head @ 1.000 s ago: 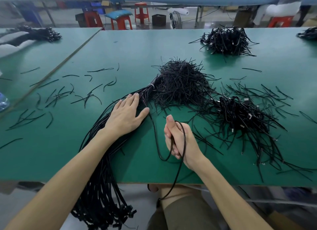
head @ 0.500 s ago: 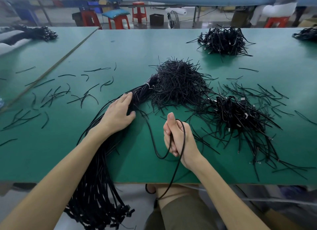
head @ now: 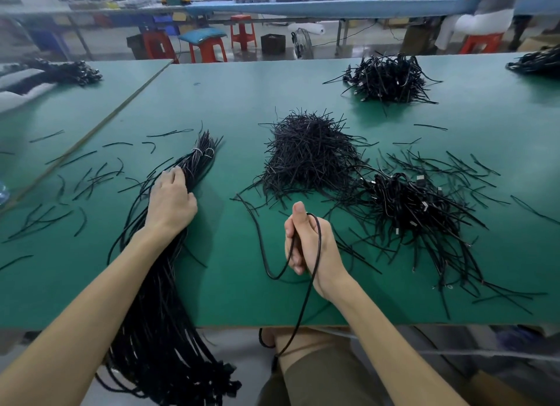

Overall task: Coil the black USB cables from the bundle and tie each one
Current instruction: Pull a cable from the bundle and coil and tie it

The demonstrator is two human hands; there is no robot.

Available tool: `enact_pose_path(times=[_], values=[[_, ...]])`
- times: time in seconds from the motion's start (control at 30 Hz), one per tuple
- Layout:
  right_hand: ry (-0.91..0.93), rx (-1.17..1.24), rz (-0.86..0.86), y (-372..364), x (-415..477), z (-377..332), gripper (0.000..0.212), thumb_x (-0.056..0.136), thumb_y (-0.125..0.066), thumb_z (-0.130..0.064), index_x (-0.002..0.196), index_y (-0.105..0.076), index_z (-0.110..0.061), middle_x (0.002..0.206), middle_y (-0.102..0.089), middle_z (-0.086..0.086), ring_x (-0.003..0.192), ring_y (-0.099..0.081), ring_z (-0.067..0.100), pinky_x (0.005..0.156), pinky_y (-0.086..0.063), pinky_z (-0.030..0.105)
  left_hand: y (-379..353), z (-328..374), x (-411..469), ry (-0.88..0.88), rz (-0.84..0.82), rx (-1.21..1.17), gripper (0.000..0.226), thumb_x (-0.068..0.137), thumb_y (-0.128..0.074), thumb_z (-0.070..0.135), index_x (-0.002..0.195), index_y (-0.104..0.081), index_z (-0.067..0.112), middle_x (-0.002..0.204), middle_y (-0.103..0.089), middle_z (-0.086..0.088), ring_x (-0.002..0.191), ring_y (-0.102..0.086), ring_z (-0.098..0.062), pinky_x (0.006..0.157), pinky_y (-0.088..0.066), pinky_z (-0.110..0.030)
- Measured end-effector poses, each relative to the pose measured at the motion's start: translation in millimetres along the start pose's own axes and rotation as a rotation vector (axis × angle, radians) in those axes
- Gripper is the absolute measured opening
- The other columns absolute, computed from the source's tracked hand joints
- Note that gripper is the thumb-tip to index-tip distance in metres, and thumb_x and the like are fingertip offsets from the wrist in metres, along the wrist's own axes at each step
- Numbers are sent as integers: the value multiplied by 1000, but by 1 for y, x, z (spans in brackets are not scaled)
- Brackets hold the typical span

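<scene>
A long bundle of black USB cables [head: 194, 163], bound near its far end with a pale tie, lies on the green table and hangs over the front edge at the left. My left hand [head: 171, 201] rests on top of it, fingers curled over the strands. My right hand [head: 306, 243] stands on its edge near the front middle and grips a single black cable [head: 266, 263]. That cable loops over my thumb; one end trails toward the twist-tie heap and the other drops past the table edge.
A heap of black twist ties [head: 306, 154] lies centre. Tied coiled cables [head: 415, 205] are piled at the right, another pile [head: 388, 78] at the far right. Loose ties [head: 88, 178] scatter the left. The table's front edge [head: 212, 325] is close. Red stools stand beyond.
My left hand has pushed the bundle's bound end leftward, away from the twist-tie heap. The single cable now lies free of the bundle. My right hand has kept its grip.
</scene>
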State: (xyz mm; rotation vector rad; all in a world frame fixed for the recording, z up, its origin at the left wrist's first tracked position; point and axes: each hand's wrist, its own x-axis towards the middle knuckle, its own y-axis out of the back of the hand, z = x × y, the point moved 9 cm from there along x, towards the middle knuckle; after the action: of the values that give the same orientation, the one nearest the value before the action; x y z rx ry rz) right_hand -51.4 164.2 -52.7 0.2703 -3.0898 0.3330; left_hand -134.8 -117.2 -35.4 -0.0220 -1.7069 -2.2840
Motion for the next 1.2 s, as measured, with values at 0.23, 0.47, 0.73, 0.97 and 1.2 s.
enact_pose_path(times=[0.23,0.47,0.73,0.97,1.2], values=[[28,47,40,3,1,-3,49,105,-43,-50,81,-61,-11,59,-63,14,44,-58,26,43,-40,25,49,94,-64,-281,249,-105,19,100,-57,21,111,-56,6,114,-54,-11,109,-46,-28,100,-40,-41],[85,127,105,9,5,-2,44,110,-39,-37,96,-59,-1,75,-71,15,65,-68,25,56,-52,30,16,179,-167,-471,-922,-178,48,99,-47,63,98,-68,19,90,-75,7,83,-71,-10,72,-54,-24],[-13,173,170,17,8,3,41,110,-39,-33,93,-59,-1,73,-70,13,65,-69,26,58,-54,34,6,220,-198,-553,-1043,-594,35,108,-50,19,87,-65,-5,86,-76,-15,76,-69,-27,83,-58,-37],[-70,295,250,23,2,4,37,110,-39,-27,90,-58,-3,67,-67,8,57,-63,20,59,-48,33,76,192,-114,-199,-795,-1746,25,106,-47,26,89,-60,13,61,-44,12,43,-43,-3,56,-52,-24],[-112,404,266,26,0,6,32,110,-40,-23,87,-55,-6,63,-63,4,55,-60,17,56,-49,27,64,121,-52,197,-526,-2410,22,104,-50,21,96,-64,5,74,-54,5,63,-43,-6,66,-45,-19]])
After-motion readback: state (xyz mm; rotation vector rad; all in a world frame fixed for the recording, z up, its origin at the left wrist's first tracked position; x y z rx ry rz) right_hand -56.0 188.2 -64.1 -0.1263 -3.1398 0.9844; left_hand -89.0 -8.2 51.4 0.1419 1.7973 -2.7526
